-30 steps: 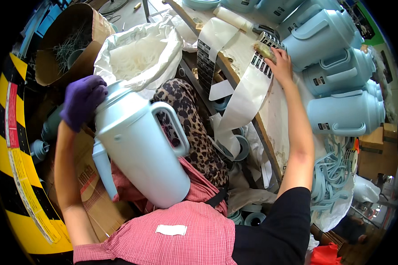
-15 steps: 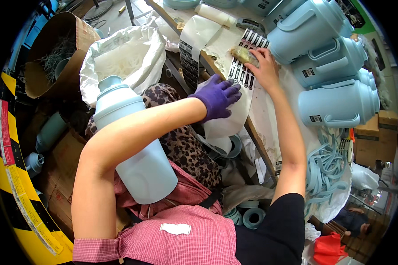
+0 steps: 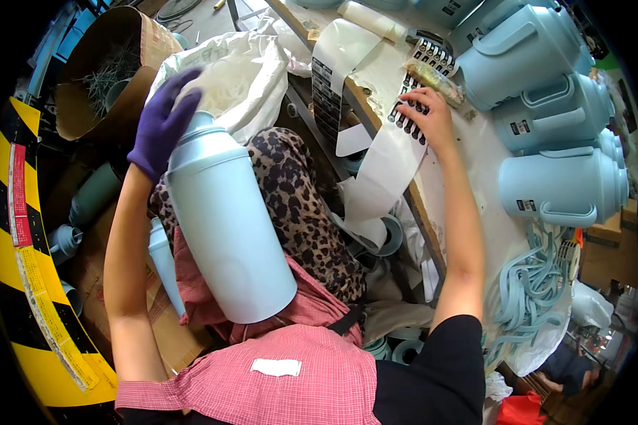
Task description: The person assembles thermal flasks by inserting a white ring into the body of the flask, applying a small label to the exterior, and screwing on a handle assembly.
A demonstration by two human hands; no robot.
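A pale blue plastic flask point(image 3: 227, 219) leans across my lap, its narrow neck pointing away from me. My left hand point(image 3: 161, 127), in a purple glove, hovers at that neck with its fingers apart; one fingertip is smeared by motion. On the bench, my bare right hand point(image 3: 430, 119) has its fingers bent and their tips closed on a strip of black-and-white labels point(image 3: 406, 126). Whether one label is lifted is too small to tell. A yellowish, film-wrapped lump point(image 3: 434, 79) lies across the strip just beyond the fingers. White backing paper point(image 3: 383, 170) hangs over the bench edge.
Several pale blue handled jugs point(image 3: 546, 180) lie on the bench at right, above a heap of blue straps point(image 3: 524, 290). A white sack point(image 3: 262, 78) and a cardboard drum point(image 3: 85, 106) stand at far left. A yellow-black striped edge point(image 3: 21, 297) curves along the left.
My left hand has gone from the label paper back left to the flask's neck. My right hand has shifted off the yellowish lump onto the labels. The whole view has shifted slightly.
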